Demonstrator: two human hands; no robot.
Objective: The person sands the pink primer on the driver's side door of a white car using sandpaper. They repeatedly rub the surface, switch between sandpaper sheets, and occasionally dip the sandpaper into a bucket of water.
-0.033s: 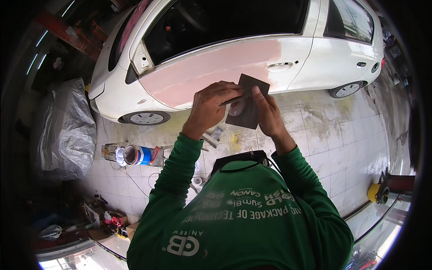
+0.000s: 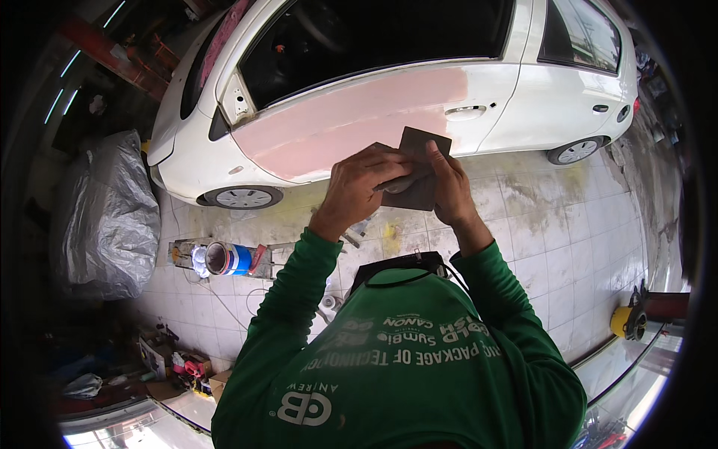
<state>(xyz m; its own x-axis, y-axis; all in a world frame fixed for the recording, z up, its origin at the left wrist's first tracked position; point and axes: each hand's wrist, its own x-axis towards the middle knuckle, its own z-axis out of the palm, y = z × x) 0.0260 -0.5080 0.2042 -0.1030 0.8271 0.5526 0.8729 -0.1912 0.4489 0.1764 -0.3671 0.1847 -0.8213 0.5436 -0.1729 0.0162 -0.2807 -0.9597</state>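
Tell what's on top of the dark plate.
The right hand has its thumb on the dark plate. Something pale partly shows; whatever the left hand covers can't be seen.

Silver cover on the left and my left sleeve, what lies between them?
In the head view, a blue-banded can, a crumpled whitish thing left of it, a reddish thing right of it, and tiled floor.

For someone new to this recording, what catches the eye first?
The white car with a broad matte pink patch on its front door dominates the top. Below it, at centre, the right hand holds a dark flat rectangular plate, with the left hand at its left side. Farther left is a blue-and-white cylindrical can.
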